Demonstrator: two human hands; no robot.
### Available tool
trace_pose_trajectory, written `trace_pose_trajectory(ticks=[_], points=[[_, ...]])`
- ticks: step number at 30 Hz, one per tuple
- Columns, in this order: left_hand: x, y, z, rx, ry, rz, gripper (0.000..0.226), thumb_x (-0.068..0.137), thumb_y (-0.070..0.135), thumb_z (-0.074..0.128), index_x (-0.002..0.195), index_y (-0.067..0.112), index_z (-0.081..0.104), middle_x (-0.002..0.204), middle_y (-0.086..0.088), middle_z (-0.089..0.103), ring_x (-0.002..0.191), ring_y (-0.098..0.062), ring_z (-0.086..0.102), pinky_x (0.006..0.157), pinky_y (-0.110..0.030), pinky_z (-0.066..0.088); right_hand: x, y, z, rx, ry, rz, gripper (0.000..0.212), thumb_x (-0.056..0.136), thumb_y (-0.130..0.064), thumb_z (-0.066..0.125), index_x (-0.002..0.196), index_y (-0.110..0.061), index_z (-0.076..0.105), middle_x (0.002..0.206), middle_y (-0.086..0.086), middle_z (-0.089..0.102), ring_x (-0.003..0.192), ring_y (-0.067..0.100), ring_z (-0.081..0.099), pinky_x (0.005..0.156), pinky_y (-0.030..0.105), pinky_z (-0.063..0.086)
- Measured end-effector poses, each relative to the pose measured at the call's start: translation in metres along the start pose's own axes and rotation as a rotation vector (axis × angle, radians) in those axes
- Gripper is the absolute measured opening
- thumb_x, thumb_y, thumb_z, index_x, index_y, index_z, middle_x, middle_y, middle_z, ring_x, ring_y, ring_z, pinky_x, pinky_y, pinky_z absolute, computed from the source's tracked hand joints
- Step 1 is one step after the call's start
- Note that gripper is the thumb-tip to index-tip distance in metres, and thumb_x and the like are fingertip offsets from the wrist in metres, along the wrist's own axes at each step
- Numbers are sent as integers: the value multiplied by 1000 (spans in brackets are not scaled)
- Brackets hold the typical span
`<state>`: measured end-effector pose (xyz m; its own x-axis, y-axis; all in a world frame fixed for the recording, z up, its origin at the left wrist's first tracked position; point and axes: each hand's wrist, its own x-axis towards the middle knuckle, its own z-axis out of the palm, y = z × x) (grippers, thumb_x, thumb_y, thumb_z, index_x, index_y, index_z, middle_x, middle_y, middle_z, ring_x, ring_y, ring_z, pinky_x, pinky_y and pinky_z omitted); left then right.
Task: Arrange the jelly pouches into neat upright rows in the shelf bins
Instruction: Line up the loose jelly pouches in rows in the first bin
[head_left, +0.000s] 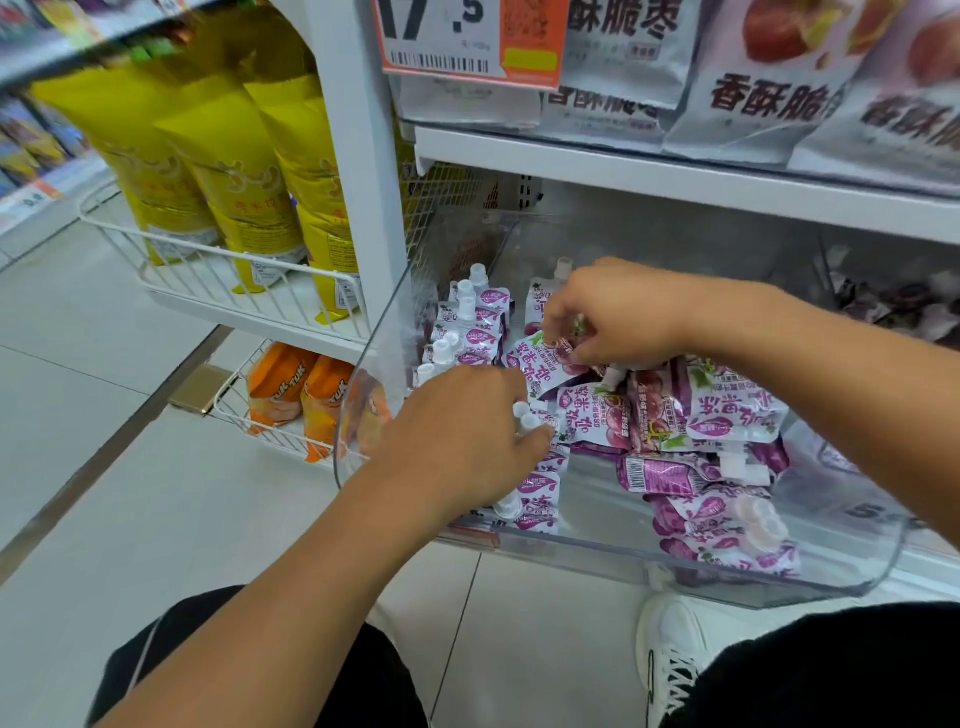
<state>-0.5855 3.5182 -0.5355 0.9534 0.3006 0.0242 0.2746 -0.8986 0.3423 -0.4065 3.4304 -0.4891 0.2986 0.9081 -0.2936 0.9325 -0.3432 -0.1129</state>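
Clear bin (571, 551) pulled out at the shelf front. Left hand (457, 441) curled round upright pouches (540, 483) at the near-left corner, bracing that row; farther in, right hand (618, 317) pinching a tilted pouch (540, 364) above the loose heap (701, 431). Best practice: turn spout upward, seat against standing row (467, 332), release only once supported.

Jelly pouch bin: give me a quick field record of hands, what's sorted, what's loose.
bin: clear plastic bin on the lower shelf
upright row: pouches standing along the bin's left side, caps up
loose pile: pouches lying flat, centre and right
left hand: holds pouches with white caps at the front left
right hand: pinches a pouch over the pile
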Motion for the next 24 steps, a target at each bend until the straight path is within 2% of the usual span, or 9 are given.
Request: trace_pose_trajectory(ticks=[2,4,6,10,12,15,17,21,24], points=[[0,1,1,-1,-8,0,27,86,52,54,93,25,56,84,5,62,82,-21,57,59,-31,38,17,-8,14,-124,-76,-56,34,92,-27,65,126,-24,62,124,0,63,109,22,59,91,36,49],[0,1,1,-1,-17,-13,27,86,52,52,96,27,54,83,2,63,81,-23,56,57,-32,35,35,-15,30,-224,-176,-59,39,89,-39,67,124,-22,58,118,2,63,104,25,59,88,42,52],[0,0,0,3,-19,-22,26,86,51,52,95,27,53,81,1,63,79,-22,56,56,-32,34,47,-17,38,-304,-223,-50,51,81,-46,74,120,-20,56,113,1,61,102,26,58,85,40,52],[1,-2,-3,-4,-45,-13,26,85,52,53,89,27,50,75,3,60,76,-21,54,55,-32,32,52,-18,34,-384,-182,-67,55,74,-47,80,116,-19,58,110,2,58,98,27,60,79,40,54],[1,-1,-5,-18,-63,-16,24,86,52,53,88,29,47,72,6,57,73,-19,52,54,-32,30,51,-16,27,-394,-116,-76,43,72,-45,83,98,-19,61,98,2,61,88,26,62,72,39,55],[0,0,-6,-18,-56,-26,23,86,52,54,90,29,50,75,5,60,74,-19,53,55,-31,31,40,-12,23,-332,-59,-67,36,75,-43,81,75,-20,54,91,1,56,80,25,59,66,37,52],[-2,1,-5,-13,-29,-45,23,86,50,54,92,28,52,79,3,63,76,-21,56,57,-31,34,29,-4,22,-276,12,-47,33,79,-44,77,77,-17,58,93,1,52,80,26,57,67,38,51],[-5,5,-3,-26,32,-90,22,85,41,55,98,23,56,80,0,63,78,-24,59,60,-32,42,11,8,11,105,219,48,35,84,-36,75,72,-7,61,73,9,62,67,26,56,60,33,42],[-4,4,-2,-75,61,-137,25,82,39,59,101,23,53,79,3,63,79,-22,60,60,-32,43,3,-3,21,268,137,32,30,86,-31,75,73,-7,63,70,3,64,61,15,57,58,28,38]])
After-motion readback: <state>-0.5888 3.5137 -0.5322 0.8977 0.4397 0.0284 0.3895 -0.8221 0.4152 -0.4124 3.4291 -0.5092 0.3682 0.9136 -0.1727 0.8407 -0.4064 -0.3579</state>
